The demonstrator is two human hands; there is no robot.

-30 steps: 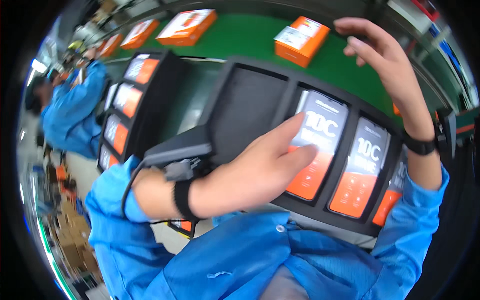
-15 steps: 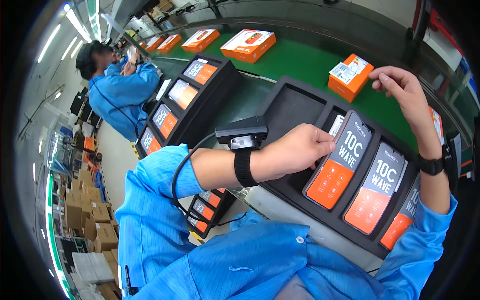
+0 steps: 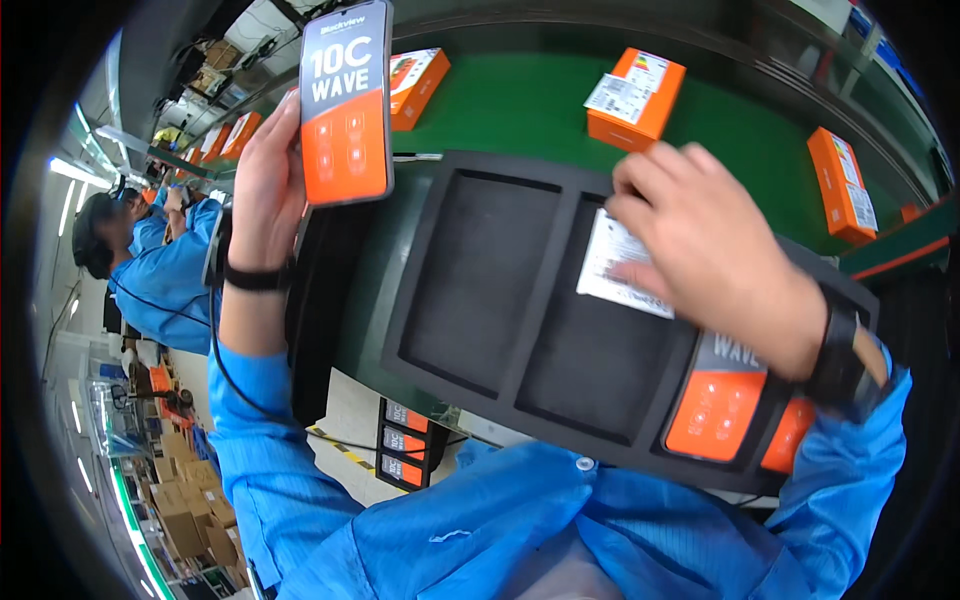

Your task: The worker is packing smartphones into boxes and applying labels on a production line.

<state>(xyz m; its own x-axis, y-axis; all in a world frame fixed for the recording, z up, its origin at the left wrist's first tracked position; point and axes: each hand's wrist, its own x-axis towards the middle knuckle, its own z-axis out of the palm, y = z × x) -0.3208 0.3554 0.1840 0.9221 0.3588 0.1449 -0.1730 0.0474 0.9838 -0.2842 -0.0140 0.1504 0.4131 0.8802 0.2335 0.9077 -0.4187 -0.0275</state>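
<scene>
Raised at the upper left, a smartphone [image 3: 346,110] with a grey and orange screen film is gripped along its left edge by my left hand [image 3: 268,185]. My right hand [image 3: 700,240] is over the black foam tray [image 3: 510,340], fingers curled, with its thumb against a white printed label sheet [image 3: 603,262]. That sheet lies at the upper part of the tray's second compartment; part of it is hidden by the hand. To its right, another smartphone [image 3: 712,410] sits in its slot, partly covered by my right wrist. A further orange-filmed phone [image 3: 788,440] shows beside it.
Orange boxes [image 3: 636,100] stand on the green conveyor belt [image 3: 520,105] beyond the tray, another box [image 3: 842,185] at the right. A smaller phone tray [image 3: 403,445] is down at the lower left. A co-worker in blue [image 3: 165,280] is at the far left.
My left hand has lifted the smartphone out of the tray and carried it up and left. My right hand has come down from the far right onto the label sheet. The view has shifted.
</scene>
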